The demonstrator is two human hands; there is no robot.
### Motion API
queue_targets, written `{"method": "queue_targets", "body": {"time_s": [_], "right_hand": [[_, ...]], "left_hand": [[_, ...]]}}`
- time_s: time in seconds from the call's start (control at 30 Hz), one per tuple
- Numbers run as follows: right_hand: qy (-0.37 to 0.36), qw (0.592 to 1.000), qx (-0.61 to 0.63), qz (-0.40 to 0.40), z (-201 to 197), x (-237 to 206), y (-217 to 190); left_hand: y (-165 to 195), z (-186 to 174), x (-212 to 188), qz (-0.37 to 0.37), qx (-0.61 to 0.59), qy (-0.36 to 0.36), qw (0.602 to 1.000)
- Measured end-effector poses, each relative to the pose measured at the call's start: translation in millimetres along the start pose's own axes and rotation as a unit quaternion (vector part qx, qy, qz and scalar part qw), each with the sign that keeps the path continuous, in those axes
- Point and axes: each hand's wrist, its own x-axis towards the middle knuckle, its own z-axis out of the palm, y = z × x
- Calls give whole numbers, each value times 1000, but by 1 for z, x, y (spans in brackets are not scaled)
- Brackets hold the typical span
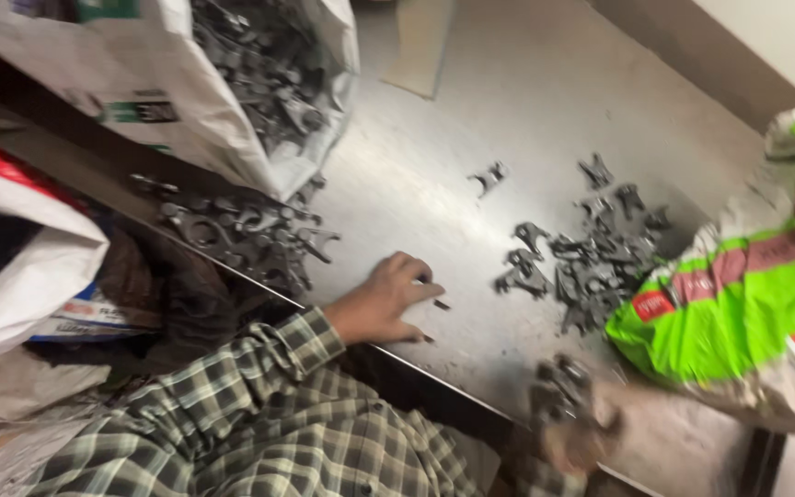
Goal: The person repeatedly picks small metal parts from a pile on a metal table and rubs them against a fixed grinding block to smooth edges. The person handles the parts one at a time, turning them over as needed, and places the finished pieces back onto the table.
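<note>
Steel, brushed and dull grey, is the table (526,92) that fills the head view. At eleven o'clock a white sack (167,92) lies tipped on its side with its mouth open, packed with dark metal parts (269,64); more of them have spilled into a heap (250,235) on the table just below the mouth. At three o'clock a green and pink sack (747,294) rests on the table, and a loose pile of the same dark parts (591,258) lies touching its edge on the nine o'clock side. One single part (488,177) sits alone, apart from the pile, toward twelve o'clock. At nine o'clock a white bag with a red top (20,248) sits off the table; its contents cannot be seen.

The left hand (384,302), in a plaid sleeve (259,414), lies flat on the table with fingers spread, gripping nothing; the pile is near it at three o'clock, the spilled heap near at nine.

The right hand (574,433), blurred at five o'clock by the table's near edge, is closed around a clump of dark parts (558,387).
</note>
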Motion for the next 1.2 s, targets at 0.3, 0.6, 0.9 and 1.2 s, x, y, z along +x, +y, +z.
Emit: {"method": "queue_targets", "body": {"time_s": [0.3,0.6,0.9,1.2], "right_hand": [[147,925,-152,-315,55,13,-18],[-58,800,-367,-471,196,51,66],[12,881,-407,-239,130,51,53],[82,792,-530,-293,60,50,53]], "left_hand": [[-1,6,0,-18,-12,-6,1000],[6,-1,0,-23,-9,-17,1000],[-6,10,-1,-25,-7,-29,999],[-10,1,-3,-30,93,36,995]]}}
